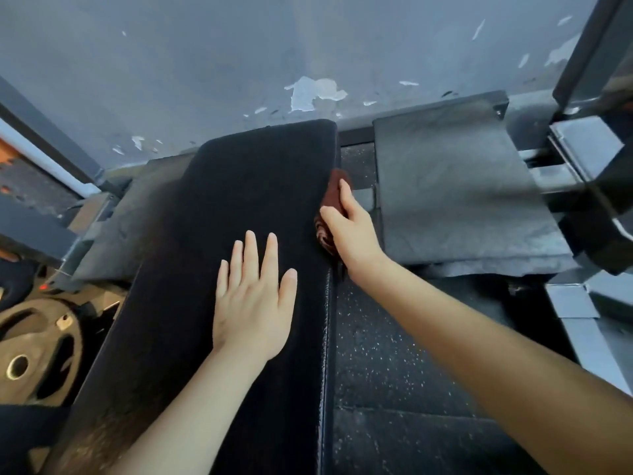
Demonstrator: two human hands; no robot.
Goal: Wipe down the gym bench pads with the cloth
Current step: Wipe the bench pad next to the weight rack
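Reddish cloth [336, 181] was gripped in R hand [349, 231], pressed on right edge of black pad [239, 186]; L hand [253, 296] lay flat on top, fingers spread. Wiping prob. midway, side in progress, rest unclear.

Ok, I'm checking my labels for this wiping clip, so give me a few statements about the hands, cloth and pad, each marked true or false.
1. The left hand lies flat on the pad. True.
2. The cloth is against the pad's right side edge. True.
3. The left hand holds the cloth. False: the right hand holds it.
4. The cloth is white. False: it is reddish brown.
5. A weight plate lies on the floor left of the pad. True.
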